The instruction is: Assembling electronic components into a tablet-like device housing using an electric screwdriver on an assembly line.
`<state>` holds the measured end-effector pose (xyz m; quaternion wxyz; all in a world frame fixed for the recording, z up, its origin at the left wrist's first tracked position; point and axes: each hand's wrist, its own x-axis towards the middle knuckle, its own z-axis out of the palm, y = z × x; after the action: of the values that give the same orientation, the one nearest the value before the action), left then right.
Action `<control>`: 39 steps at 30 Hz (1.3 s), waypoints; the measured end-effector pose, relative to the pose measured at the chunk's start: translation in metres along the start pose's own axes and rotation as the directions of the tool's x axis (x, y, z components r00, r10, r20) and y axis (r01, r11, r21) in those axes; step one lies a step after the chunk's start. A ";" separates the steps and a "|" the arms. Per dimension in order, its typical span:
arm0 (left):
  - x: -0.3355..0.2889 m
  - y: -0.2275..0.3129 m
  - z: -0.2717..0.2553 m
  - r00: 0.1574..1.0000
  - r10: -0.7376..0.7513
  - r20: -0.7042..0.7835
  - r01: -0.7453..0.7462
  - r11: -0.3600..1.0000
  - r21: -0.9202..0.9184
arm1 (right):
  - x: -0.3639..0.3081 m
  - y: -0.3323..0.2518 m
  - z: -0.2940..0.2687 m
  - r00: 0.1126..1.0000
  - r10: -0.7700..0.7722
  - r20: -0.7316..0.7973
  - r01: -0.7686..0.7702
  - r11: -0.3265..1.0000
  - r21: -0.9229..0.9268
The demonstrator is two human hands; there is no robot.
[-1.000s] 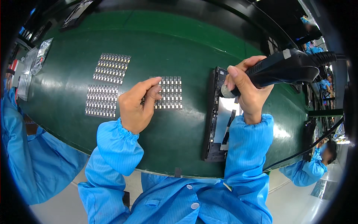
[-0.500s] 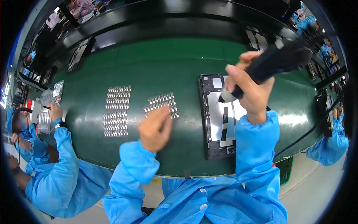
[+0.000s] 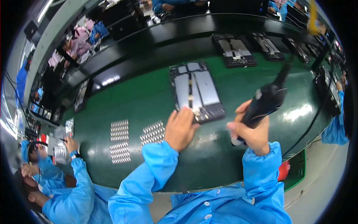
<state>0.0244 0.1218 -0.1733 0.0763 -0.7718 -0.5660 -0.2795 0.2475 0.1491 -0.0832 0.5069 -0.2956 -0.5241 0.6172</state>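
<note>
An opened tablet (image 3: 206, 86) with a black frame and silver panels lies tilted on the green table, beyond my hands. At its near left corner, my left hand (image 3: 181, 128) touches the edge with the fingers extended and the thumb apart, holding nothing. My right hand (image 3: 253, 132) is wrapped round a black electric screwdriver (image 3: 263, 104), its tip low over the table and away from the tablet. Left of my left hand lie sheets of small parts: a tilted one (image 3: 153, 132) close to my sleeve and two more (image 3: 119, 130) farther left.
More opened tablets (image 3: 235, 50) stand along the back right. A dark cable (image 3: 307, 130) runs down the right side. At the left, a co-worker in a blue sleeve (image 3: 84, 171) reaches to a clear tray (image 3: 60, 147). A green bin (image 3: 298, 168) sits below the right table edge.
The tablet has moved away from me, toward the back. My left hand has gone from the small-parts sheet to the tablet's edge. My right hand has drawn the screwdriver off the tablet. The view has shifted.
</note>
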 end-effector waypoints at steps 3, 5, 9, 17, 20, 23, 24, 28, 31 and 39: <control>0.040 -0.051 0.013 0.999 -0.044 -0.016 0.046 0.980 0.193 | -0.006 0.009 -0.003 0.994 0.069 0.080 -0.071 0.997 0.022; 0.059 -0.084 0.019 0.992 -0.120 0.045 0.101 0.950 0.295 | -0.007 0.009 -0.002 0.983 0.132 0.125 -0.132 0.991 -0.004; 0.093 -0.122 0.016 0.936 -0.314 0.161 0.216 0.871 0.442 | -0.004 0.022 -0.007 0.982 0.036 0.186 -0.041 0.999 0.021; 0.158 -0.082 0.045 0.963 -0.107 0.246 0.049 0.971 0.233 | -0.002 0.030 -0.016 0.965 0.066 0.252 -0.087 0.994 0.072; 0.196 -0.041 0.076 0.921 -0.082 0.381 0.047 0.994 0.100 | 0.000 0.021 -0.030 0.946 0.068 0.317 -0.009 0.983 -0.184; 0.227 -0.024 0.104 0.915 -0.018 0.402 -0.024 0.995 0.099 | -0.002 0.023 -0.032 0.936 -0.101 0.338 0.091 0.995 0.045; 0.238 -0.023 0.121 0.913 0.014 0.408 -0.059 0.994 0.097 | -0.003 0.023 -0.035 0.938 -0.091 0.334 0.068 0.995 0.078; 0.279 -0.039 0.114 0.890 0.016 0.456 -0.045 0.998 0.053 | -0.004 0.028 -0.037 0.907 -0.007 0.421 -0.010 0.999 0.038; 0.296 -0.045 0.120 0.897 0.116 0.426 -0.195 0.970 0.146 | -0.006 0.041 -0.040 0.920 -0.068 0.386 0.057 0.998 0.039; 0.268 -0.047 0.113 0.939 0.162 0.304 -0.280 0.872 0.402 | -0.001 0.038 -0.036 0.921 -0.108 0.375 0.092 0.994 0.060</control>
<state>0.0748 0.4093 -0.1378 0.2051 -0.8245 -0.5265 -0.0300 0.2676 0.1633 -0.1293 0.4334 -0.1335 -0.6135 0.6465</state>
